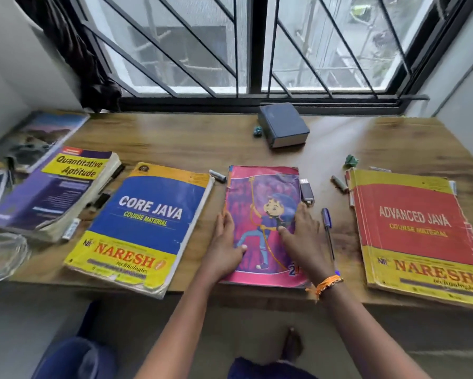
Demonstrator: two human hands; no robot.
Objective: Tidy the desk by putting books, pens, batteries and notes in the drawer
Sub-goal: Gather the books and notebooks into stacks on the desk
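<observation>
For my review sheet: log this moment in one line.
phase: grasping book | left hand: on pink book left edge | right hand: flat on cover | drawer: unseen

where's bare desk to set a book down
Bare wood runs behind the Core Java book, left of the small dark book, and at the far right corner. Crowded: the gaps beside the pink book hold batteries and a pen.

Just left of our hands we read "CORE JAVA COURSE MATERIAL" and "NARESH technologies" on the blue and yellow book [145, 228]. Farther left, the purple book [54, 190] says "Quantitative Aptitude". Right of our hands, the red book [418, 233] reads "ADVANCED JAVA COURSE MATERIAL" and "NARESH". The pink book's [262, 187] corner digits are unclear.
</observation>
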